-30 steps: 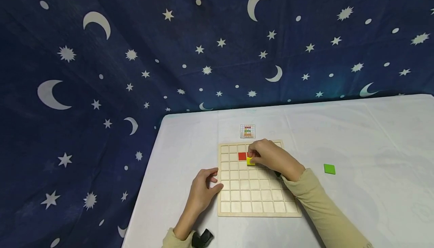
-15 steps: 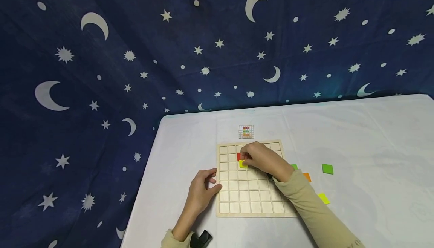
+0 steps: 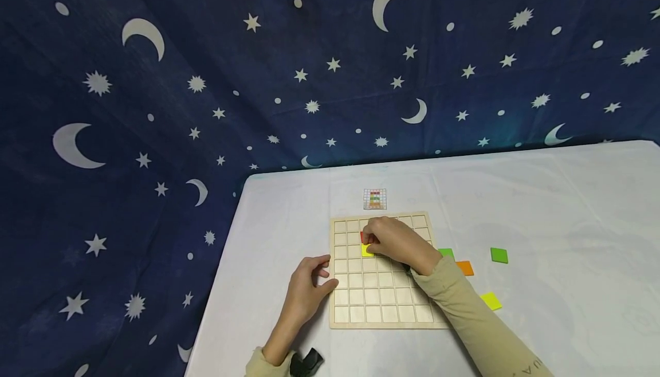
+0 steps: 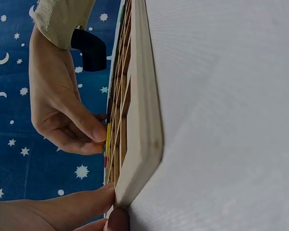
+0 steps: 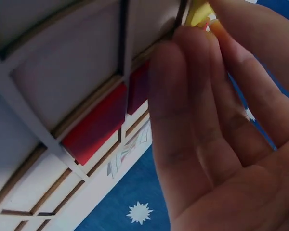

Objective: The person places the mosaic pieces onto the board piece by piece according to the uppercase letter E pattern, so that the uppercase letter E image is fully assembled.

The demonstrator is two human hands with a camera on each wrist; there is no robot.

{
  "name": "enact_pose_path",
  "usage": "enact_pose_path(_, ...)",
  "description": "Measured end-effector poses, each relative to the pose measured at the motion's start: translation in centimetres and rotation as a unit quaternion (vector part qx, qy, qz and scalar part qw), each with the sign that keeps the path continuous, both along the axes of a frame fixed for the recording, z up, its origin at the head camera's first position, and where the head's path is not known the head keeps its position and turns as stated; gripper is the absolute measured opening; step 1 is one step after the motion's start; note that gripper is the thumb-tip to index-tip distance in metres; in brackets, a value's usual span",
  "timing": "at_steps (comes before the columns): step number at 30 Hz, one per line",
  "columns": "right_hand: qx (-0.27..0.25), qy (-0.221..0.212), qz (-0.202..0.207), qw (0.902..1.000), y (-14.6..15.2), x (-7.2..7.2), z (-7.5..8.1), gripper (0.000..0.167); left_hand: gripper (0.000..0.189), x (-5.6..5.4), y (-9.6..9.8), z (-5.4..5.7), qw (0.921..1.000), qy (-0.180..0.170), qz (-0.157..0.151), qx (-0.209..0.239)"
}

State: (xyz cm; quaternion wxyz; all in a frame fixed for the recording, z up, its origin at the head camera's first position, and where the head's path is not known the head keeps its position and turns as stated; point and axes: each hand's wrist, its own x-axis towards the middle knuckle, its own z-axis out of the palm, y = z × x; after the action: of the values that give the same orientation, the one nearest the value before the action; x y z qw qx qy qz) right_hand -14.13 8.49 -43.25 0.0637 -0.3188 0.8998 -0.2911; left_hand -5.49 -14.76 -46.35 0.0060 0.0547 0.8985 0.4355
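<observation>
My right hand pinches a yellow square tile by its near side, over the upper left part of a wooden grid board. In the left wrist view the yellow tile sits low at the board's surface, thumb on it. Just behind it lies a red tile, mostly covered by the fingers; the right wrist view shows two red tiles side by side in grid cells. With relaxed fingers, my left hand rests thumb and fingertips against the board's left edge.
A small pattern card lies behind the board. To the right are two green tiles, an orange tile and another yellow tile, some partly hidden by the right sleeve. A starry blue cloth hangs behind the white table.
My right hand has shifted left with the yellow tile, from below the right red tile to below the left one. Tiles formerly behind the forearm now show. The left hand stays put.
</observation>
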Motion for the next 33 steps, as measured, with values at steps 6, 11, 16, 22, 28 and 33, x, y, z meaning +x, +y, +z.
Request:
enact_pose_path(6, 0.004, -0.001, -0.009, 0.9999, 0.2, 0.1, -0.1, 0.016, 0.047, 0.0, 0.1, 0.0, 1.0000, -0.002, -0.001, -0.001)
enact_pose_path(11, 0.012, -0.004, -0.022, 0.9997, 0.7, 0.5, 0.5, 0.011, 0.047, 0.0, 0.1, 0.0, 1.0000, -0.002, -0.001, -0.001)
enact_pose_path(16, 0.015, -0.004, -0.032, 0.9994, 1.7, 0.9, 1.2, 0.009, 0.047, 0.0, 0.2, 0.1, 1.0000, 0.002, -0.004, 0.001)
enact_pose_path(22, 0.015, 0.003, -0.041, 0.9991, 3.1, 1.0, 1.7, 0.014, 0.047, -0.1, 0.1, 0.1, 1.0000, 0.001, -0.001, -0.003)
enact_pose_path(28, 0.022, -0.012, -0.058, 0.9980, 4.8, 1.3, 2.1, 0.015, 0.047, 0.0, 0.0, 0.1, 1.0000, -0.007, -0.001, -0.006)
enact_pose_path(33, 0.023, -0.020, -0.073, 0.9969, 6.6, 1.5, 2.5, 0.012, 0.047, 0.0, 0.0, 0.1, 1.0000, -0.008, 0.000, -0.006)
